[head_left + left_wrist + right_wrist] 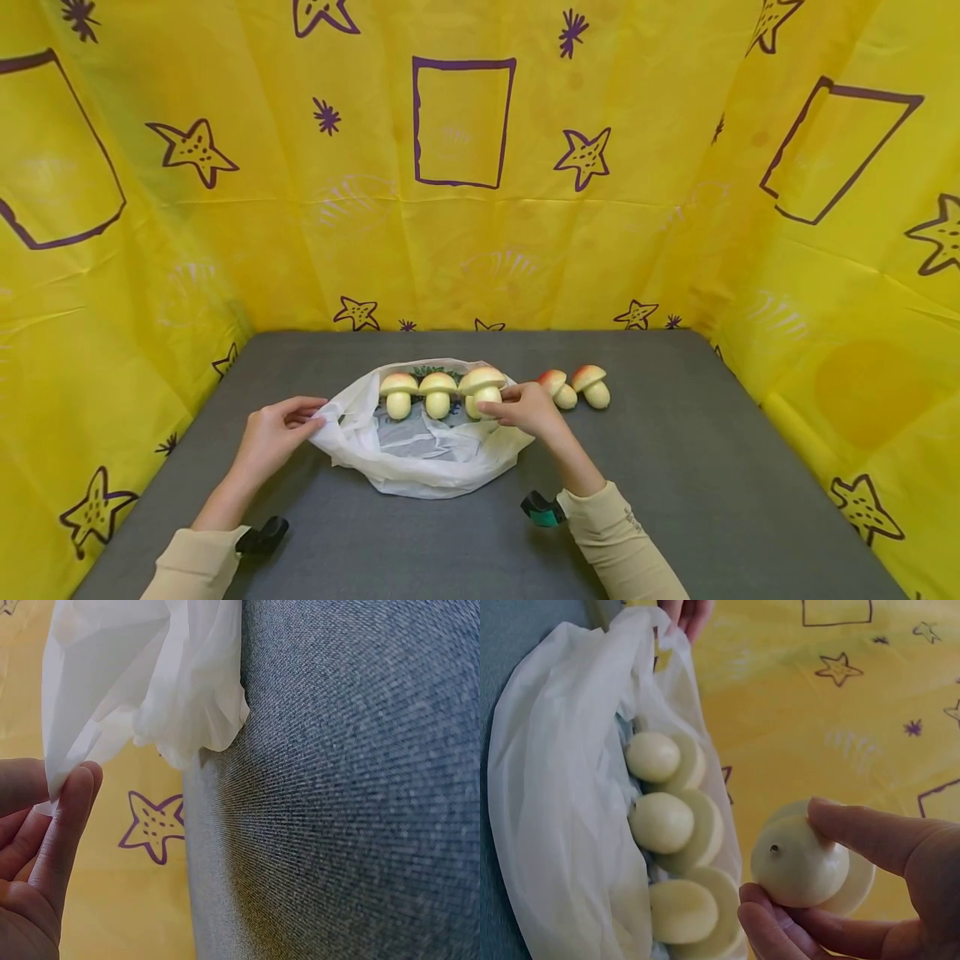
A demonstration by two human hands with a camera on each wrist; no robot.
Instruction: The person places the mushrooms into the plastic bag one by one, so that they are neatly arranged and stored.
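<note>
And here's my right hand [528,408], pinching a mushroom [483,383] by its stem above the white bag [442,482], towards the right end: long axis running cap away, stem towards me, the stem's end facing my wrist camera. Pale yellow, smooth, faint orange blush on top, small dark spot at the stem's tip! My left hand [273,429] pinches the bag's left edge. Three bagged mushrooms [438,395] line up, stems my way. Grey tabletop [420,542] beneath, yellow star-patterned walls [480,233] around.
</note>
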